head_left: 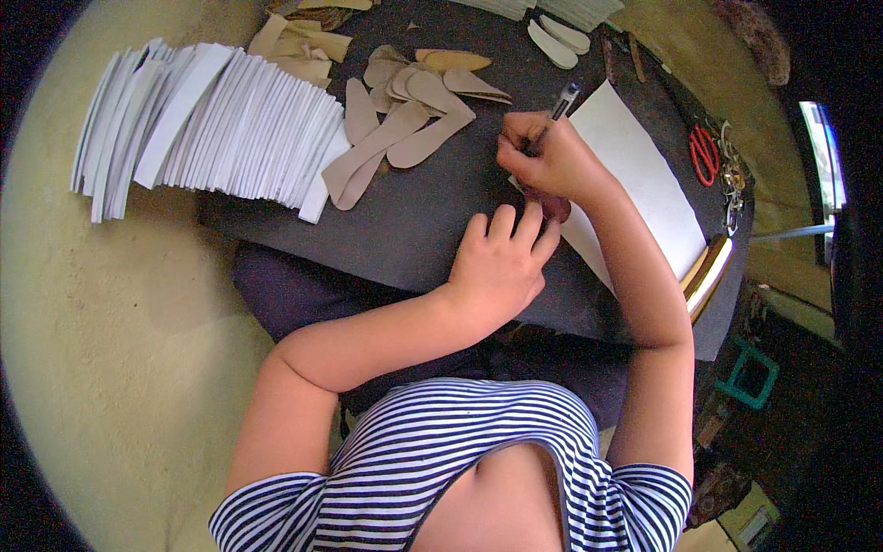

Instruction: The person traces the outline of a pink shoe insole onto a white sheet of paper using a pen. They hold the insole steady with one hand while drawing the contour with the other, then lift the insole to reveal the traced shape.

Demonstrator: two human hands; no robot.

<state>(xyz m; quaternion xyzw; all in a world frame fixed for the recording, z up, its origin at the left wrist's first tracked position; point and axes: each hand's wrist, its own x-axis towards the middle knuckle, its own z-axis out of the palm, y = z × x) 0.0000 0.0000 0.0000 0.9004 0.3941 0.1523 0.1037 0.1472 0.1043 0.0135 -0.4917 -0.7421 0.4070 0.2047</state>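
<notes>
My right hand (547, 156) is closed round a dark pen (563, 99), whose top end points up and away from me. Where the pen's tip lies is hidden behind my fingers. Lower and a little to the left, my left hand (501, 262) rests palm down with its fingers spread. Its fingertips touch a small dark reddish piece (555, 206), mostly covered by both hands. Under my right forearm lies a large white sheet (635, 166) on the dark tabletop (386, 239).
Grey-brown insole-shaped pieces (437, 97) lie in a loose pile. Left of them stands a long row of white strips (248, 120). White sole shapes (558, 41) lie at the back. Red-handled scissors (704, 156) and a metal chain (731, 179) sit right. A teal stool (750, 373) stands below.
</notes>
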